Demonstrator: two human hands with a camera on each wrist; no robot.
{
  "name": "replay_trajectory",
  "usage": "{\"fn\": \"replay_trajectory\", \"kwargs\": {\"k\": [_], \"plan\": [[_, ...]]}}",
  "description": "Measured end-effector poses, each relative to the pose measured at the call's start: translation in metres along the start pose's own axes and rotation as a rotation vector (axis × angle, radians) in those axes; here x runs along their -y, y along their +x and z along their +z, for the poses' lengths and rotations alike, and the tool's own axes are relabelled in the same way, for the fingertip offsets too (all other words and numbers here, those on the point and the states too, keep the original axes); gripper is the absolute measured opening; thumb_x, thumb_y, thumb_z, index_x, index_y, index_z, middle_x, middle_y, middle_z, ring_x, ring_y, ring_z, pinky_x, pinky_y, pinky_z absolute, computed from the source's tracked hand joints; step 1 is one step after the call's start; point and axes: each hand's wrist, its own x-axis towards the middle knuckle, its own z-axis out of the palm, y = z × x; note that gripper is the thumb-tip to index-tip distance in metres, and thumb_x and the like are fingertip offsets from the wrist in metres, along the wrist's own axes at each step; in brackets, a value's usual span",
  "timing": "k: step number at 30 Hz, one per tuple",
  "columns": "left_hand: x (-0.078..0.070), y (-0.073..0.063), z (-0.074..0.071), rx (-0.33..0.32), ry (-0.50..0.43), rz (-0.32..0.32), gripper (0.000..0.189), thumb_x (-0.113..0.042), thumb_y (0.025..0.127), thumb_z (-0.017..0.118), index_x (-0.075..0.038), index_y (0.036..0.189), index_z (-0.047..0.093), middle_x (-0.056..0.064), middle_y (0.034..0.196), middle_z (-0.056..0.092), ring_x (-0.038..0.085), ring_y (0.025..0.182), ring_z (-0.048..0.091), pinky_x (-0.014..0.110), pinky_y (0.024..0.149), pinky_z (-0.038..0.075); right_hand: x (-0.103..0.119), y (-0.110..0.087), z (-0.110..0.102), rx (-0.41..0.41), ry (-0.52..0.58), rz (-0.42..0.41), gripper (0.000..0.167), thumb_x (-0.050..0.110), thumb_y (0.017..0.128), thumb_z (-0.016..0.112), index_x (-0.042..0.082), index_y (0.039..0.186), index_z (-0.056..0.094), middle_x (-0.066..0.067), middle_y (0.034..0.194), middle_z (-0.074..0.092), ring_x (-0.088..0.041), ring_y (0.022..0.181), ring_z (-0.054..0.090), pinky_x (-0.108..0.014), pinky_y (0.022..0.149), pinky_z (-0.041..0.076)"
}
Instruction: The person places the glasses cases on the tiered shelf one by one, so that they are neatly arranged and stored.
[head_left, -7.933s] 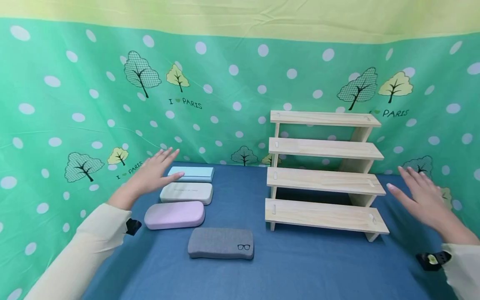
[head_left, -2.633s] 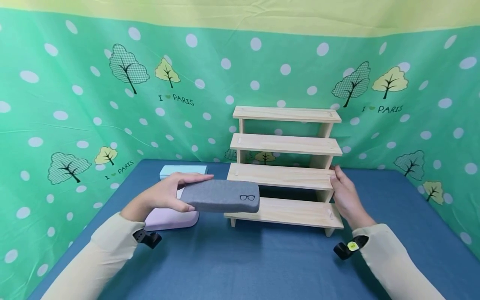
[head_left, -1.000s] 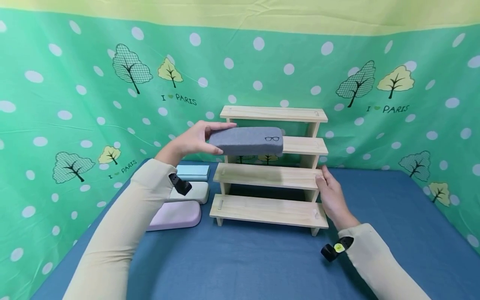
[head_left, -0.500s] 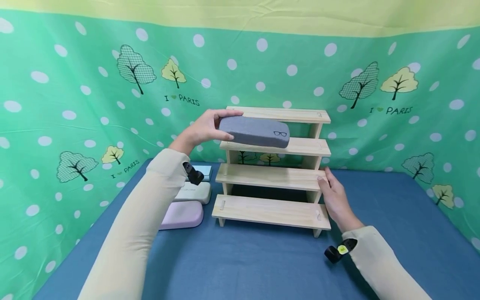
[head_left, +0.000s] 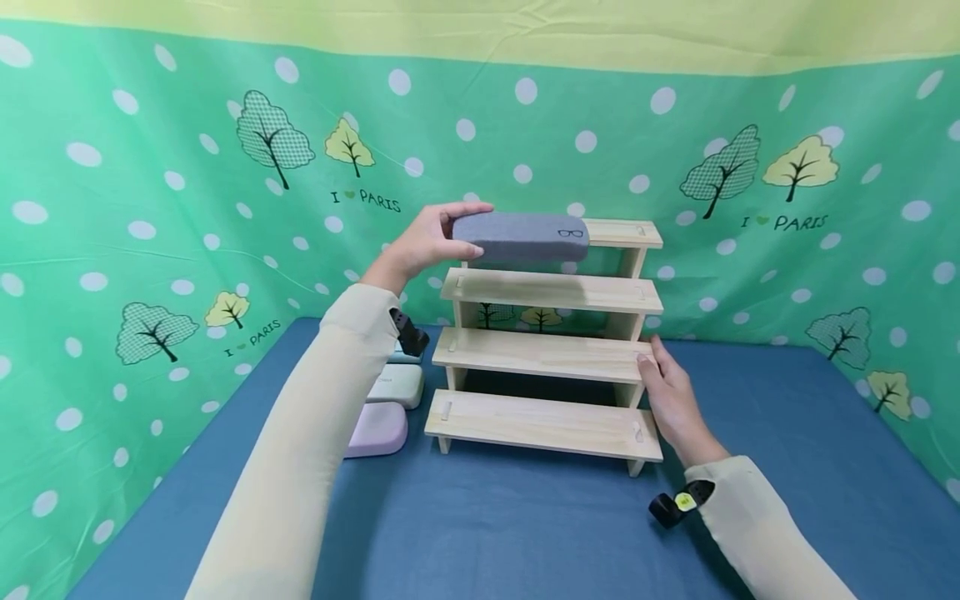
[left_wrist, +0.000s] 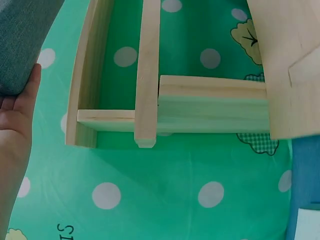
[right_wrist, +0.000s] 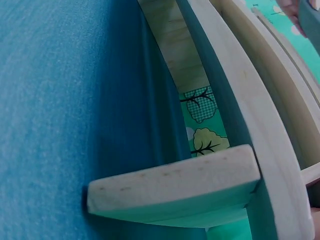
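Note:
My left hand [head_left: 426,243] grips a grey fabric glasses case [head_left: 521,237] by its left end, thumb in front and fingers behind. In the head view the case overlaps the top board of a four-tier wooden stand [head_left: 547,354]. The left wrist view shows a gap between the case [left_wrist: 25,40] and the stand's top board [left_wrist: 82,75]. My right hand [head_left: 671,400] holds the right end of the second board from the bottom, thumb on its top. In the right wrist view that hand is mostly out of sight, beyond the stand's lower boards [right_wrist: 250,110].
Left of the stand on the blue cloth [head_left: 510,525] lie a lilac glasses case [head_left: 378,429], a white one [head_left: 401,385] and a light blue one [head_left: 405,354], partly hidden by my left arm. A green dotted curtain [head_left: 420,108] hangs close behind the stand.
My left hand has picked the grey case off the cloth and raised it to the top tier. My right hand has taken hold of the stand, which now stands further left.

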Motion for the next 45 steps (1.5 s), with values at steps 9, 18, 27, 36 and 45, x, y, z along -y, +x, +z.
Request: {"fn": "replay_trajectory", "kwargs": {"k": [9, 18, 27, 36, 45], "plan": [[0.001, 0.017, 0.004, -0.055, 0.02, -0.005, 0.062, -0.006, 0.081, 0.068, -0.006, 0.139, 0.046, 0.008, 0.106, 0.055, 0.018, 0.09, 0.051, 0.031, 0.077, 0.046, 0.0, 0.0, -0.002, 0.001, 0.003, -0.02, 0.065, 0.037, 0.103, 0.031, 0.012, 0.15, -0.006, -0.005, 0.156, -0.008, -0.023, 0.142, -0.006, -0.047, 0.113, 0.008], [0.008, 0.034, 0.016, -0.092, 0.086, -0.01, 0.059, -0.012, 0.08, 0.07, -0.011, 0.136, 0.052, 0.001, 0.072, 0.04, 0.014, 0.063, 0.037, 0.031, 0.062, 0.036, -0.001, 0.0, -0.002, -0.006, -0.015, -0.013, 0.065, 0.036, 0.103, 0.031, 0.011, 0.15, -0.005, -0.006, 0.156, -0.007, -0.024, 0.142, -0.006, -0.047, 0.113, 0.008], [0.006, 0.04, 0.024, -0.097, 0.107, -0.042, 0.058, -0.013, 0.08, 0.07, -0.012, 0.135, 0.052, 0.002, 0.077, 0.043, 0.015, 0.069, 0.04, 0.029, 0.064, 0.038, -0.002, 0.0, 0.0, -0.006, -0.048, -0.012, 0.064, 0.038, 0.102, 0.031, 0.013, 0.15, -0.003, -0.005, 0.157, -0.005, -0.023, 0.143, -0.004, -0.047, 0.112, 0.009], [0.004, 0.049, 0.028, -0.095, 0.129, -0.069, 0.059, -0.013, 0.079, 0.07, -0.013, 0.135, 0.052, 0.005, 0.083, 0.046, 0.016, 0.071, 0.041, 0.037, 0.07, 0.039, -0.003, 0.002, 0.003, -0.013, -0.025, -0.033, 0.063, 0.035, 0.103, 0.032, 0.01, 0.15, -0.002, -0.009, 0.157, -0.004, -0.024, 0.143, -0.002, -0.047, 0.112, 0.011], [0.0, 0.058, 0.028, -0.054, 0.252, -0.118, 0.068, -0.023, 0.082, 0.07, -0.019, 0.143, 0.041, 0.001, 0.141, 0.044, 0.016, 0.119, 0.046, 0.031, 0.099, 0.038, -0.004, 0.003, 0.002, -0.029, -0.03, -0.031, 0.063, 0.034, 0.103, 0.032, 0.009, 0.15, -0.002, -0.007, 0.157, -0.003, -0.024, 0.143, -0.001, -0.046, 0.113, 0.011]]}}
